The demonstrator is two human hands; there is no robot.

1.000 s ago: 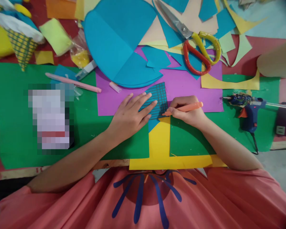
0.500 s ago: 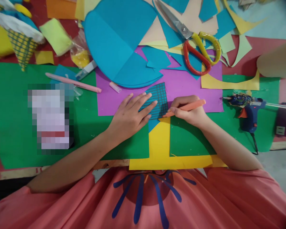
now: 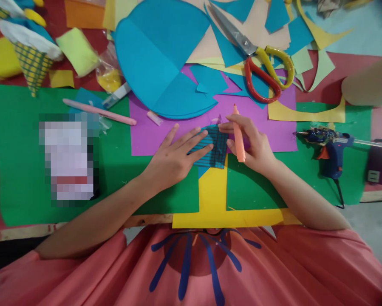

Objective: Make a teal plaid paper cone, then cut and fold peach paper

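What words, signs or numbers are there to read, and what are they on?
None that I can read.
Pale pixelated thing: too blurred to tell.
Orange marker and glue gun: no readable letters.
Wooden edge: red marks, too unclear to read.

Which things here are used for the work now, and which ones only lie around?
In use, it seems:
orange marker, in the right hand
blue lined paper, under the left hand

Lying around:
scissors
glue gun
pink pen
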